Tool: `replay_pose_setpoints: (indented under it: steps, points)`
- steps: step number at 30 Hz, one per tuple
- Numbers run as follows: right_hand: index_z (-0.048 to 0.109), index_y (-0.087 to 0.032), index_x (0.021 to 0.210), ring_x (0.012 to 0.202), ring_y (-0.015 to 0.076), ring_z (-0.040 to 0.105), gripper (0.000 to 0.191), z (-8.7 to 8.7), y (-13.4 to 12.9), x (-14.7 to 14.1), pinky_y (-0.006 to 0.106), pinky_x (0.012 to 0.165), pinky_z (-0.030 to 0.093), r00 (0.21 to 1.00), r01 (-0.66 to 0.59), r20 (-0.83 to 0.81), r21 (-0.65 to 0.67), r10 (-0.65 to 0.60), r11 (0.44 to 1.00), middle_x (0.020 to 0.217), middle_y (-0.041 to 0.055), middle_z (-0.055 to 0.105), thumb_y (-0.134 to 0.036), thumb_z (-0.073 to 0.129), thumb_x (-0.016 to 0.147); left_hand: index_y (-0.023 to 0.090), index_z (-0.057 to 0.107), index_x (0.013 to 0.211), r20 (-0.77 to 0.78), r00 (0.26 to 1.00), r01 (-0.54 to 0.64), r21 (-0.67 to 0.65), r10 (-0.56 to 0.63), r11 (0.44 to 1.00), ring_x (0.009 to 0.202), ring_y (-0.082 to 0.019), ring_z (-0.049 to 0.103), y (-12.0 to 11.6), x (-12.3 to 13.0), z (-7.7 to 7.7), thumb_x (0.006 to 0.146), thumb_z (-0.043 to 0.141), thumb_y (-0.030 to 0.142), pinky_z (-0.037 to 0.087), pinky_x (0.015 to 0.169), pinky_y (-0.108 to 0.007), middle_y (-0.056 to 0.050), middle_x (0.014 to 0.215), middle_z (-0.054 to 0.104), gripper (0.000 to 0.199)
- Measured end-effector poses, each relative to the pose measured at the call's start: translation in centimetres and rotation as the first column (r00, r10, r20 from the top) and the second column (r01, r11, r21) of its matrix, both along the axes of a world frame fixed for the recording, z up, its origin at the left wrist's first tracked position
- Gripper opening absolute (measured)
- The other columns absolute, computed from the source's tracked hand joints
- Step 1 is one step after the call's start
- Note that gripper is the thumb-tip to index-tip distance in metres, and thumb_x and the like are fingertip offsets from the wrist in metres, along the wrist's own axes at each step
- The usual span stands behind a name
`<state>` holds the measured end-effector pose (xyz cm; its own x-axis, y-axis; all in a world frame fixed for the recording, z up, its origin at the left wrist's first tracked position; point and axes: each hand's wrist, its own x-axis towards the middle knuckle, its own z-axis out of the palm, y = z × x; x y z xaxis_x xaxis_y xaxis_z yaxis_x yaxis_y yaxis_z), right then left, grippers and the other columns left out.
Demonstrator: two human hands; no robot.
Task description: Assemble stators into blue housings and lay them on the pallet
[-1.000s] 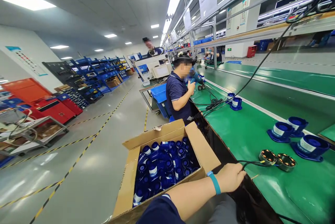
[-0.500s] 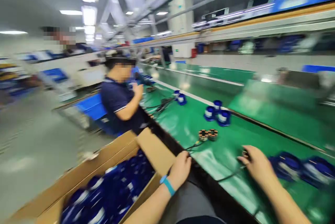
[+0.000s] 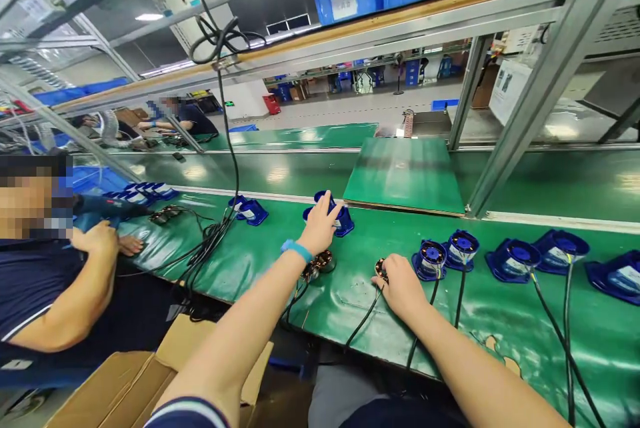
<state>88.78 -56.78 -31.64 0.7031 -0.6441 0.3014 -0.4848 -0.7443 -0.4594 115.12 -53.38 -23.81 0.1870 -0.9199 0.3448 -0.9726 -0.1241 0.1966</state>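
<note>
My left hand [image 3: 320,225], with a teal band at the wrist, reaches over a small group of blue fan housings [image 3: 344,223]. Its fingers are spread and partly cover them; whether they touch is unclear. My right hand [image 3: 401,288] is closed around a motor stator [image 3: 381,269] with copper windings, and a black cable [image 3: 364,321] trails from it to the table edge. More stators [image 3: 320,264] lie below my left wrist. To the right of my right hand stand blue housings [image 3: 430,260] with stators inside and cables hanging down.
At left a co-worker's arm [image 3: 85,288] is beside a power drill [image 3: 113,207]. A bundle of black cables [image 3: 213,245] lies on the green table mat [image 3: 280,261]. An open cardboard box [image 3: 115,388] stands below the front edge. Blue bins [image 3: 345,1] sit on the overhead shelf.
The view has swung right. My left hand has moved from the table edge by the box up to the blue housings. My right hand still holds the stator, now beside the cabled housings.
</note>
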Motion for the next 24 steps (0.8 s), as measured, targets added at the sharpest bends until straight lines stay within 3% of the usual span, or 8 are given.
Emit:
replay_pose_setpoints:
  steps: [3, 6, 10, 13, 17, 19, 21, 24]
  points:
    - [0.056, -0.019, 0.091, 0.097, 0.0263, 0.055, 0.017, 0.5, -0.3, -0.2, 0.039, 0.085, 0.049, 1.0, -0.005, -0.023, 0.03, 0.006, 1.0, 0.102, 0.0094, 0.06, -0.022, 0.073, 0.086, 0.016, 0.054, 0.138, -0.031, 0.999, 0.042, 0.147, -0.038, 0.988, 0.132, -0.035, 0.05, -4.2, 0.2, -0.6, 0.08, 0.054, 0.006, 0.043, 0.107, -0.052, -0.019, 0.146, 0.049, 0.06]
    - [0.057, -0.019, 0.092, 0.097, 0.0253, 0.056, 0.016, 1.0, -0.5, -0.4, 0.038, 0.086, 0.049, 0.997, -0.031, -0.071, 0.074, 0.036, 0.997, 0.105, 0.0097, 0.06, -0.016, 0.072, 0.084, 0.014, 0.057, 0.135, -0.041, 0.998, 0.053, 0.165, -0.047, 0.985, 0.11, -0.031, 0.061, -5.0, -1.9, -1.4, 0.084, 0.063, 0.019, 0.049, 0.099, -0.046, -0.017, 0.123, 0.061, 0.051]
    - [0.056, -0.018, 0.091, 0.091, 0.024, 0.057, 0.017, 1.7, -0.6, -1.1, 0.038, 0.082, 0.05, 0.998, -0.061, 0.004, 0.145, 0.061, 0.988, 0.097, 0.0077, 0.061, -0.014, 0.07, 0.083, 0.016, 0.062, 0.128, -0.061, 0.998, 0.001, 0.101, 0.005, 0.995, 0.102, -0.03, 0.06, -2.4, -6.3, -2.8, 0.083, 0.072, 0.046, 0.052, 0.094, -0.045, -0.011, 0.102, 0.059, 0.054]
    - [0.054, -0.018, 0.115, 0.1, 0.0255, 0.059, 0.032, 2.9, -0.6, -2.0, 0.042, 0.089, 0.052, 0.948, -0.038, 0.318, 0.065, 0.016, 0.997, 0.108, 0.0103, 0.063, -0.02, 0.068, 0.086, 0.018, 0.056, 0.135, -0.151, 0.986, -0.073, -0.03, 0.068, 0.997, 0.12, -0.032, 0.055, 0.4, -9.0, -4.3, 0.088, 0.067, 0.044, 0.049, 0.103, -0.048, -0.015, 0.123, 0.052, 0.054]
    - [0.037, -0.021, 0.143, 0.121, 0.0266, 0.057, 0.058, 5.1, -0.2, -3.5, 0.046, 0.104, 0.05, 0.764, 0.012, 0.643, -0.101, 0.057, 0.995, 0.131, 0.0143, 0.058, -0.031, 0.065, 0.093, 0.02, 0.034, 0.15, -0.38, 0.925, -0.087, -0.145, 0.026, 0.986, 0.135, -0.03, 0.047, 3.4, -10.7, -6.6, 0.094, 0.057, 0.032, 0.042, 0.112, -0.049, -0.017, 0.143, 0.043, 0.062]
    - [0.036, -0.022, 0.146, 0.125, 0.028, 0.056, 0.06, 6.1, 0.1, -3.8, 0.048, 0.105, 0.05, 0.717, 0.047, 0.696, -0.105, 0.04, 0.993, 0.134, 0.0151, 0.056, -0.034, 0.064, 0.095, 0.02, 0.023, 0.154, -0.502, 0.865, -0.124, -0.181, 0.017, 0.976, 0.131, -0.028, 0.052, 4.2, -11.2, -7.4, 0.088, 0.065, 0.032, 0.044, 0.111, -0.047, -0.015, 0.139, 0.05, 0.079]
    - [0.036, -0.023, 0.147, 0.128, 0.0299, 0.054, 0.06, 6.6, 0.3, -3.5, 0.051, 0.108, 0.049, 0.721, 0.048, 0.693, -0.093, 0.031, 0.994, 0.137, 0.0162, 0.055, -0.036, 0.063, 0.095, 0.02, 0.022, 0.153, -0.599, 0.8, -0.171, -0.189, 0.024, 0.967, 0.126, -0.027, 0.057, 4.6, -11.6, -8.1, 0.079, 0.075, 0.034, 0.047, 0.109, -0.046, -0.013, 0.134, 0.056, 0.092]
    - [0.044, -0.023, 0.145, 0.13, 0.0297, 0.053, 0.056, 6.1, 0.3, -1.9, 0.051, 0.11, 0.047, 0.815, -0.12, 0.559, -0.098, 0.155, 0.988, 0.137, 0.0153, 0.056, -0.032, 0.063, 0.094, 0.019, 0.041, 0.143, -0.674, 0.739, -0.175, -0.222, -0.021, 0.959, 0.124, -0.027, 0.059, 4.7, -12.4, -9.1, 0.079, 0.074, 0.036, 0.048, 0.109, -0.046, -0.012, 0.132, 0.06, 0.074]
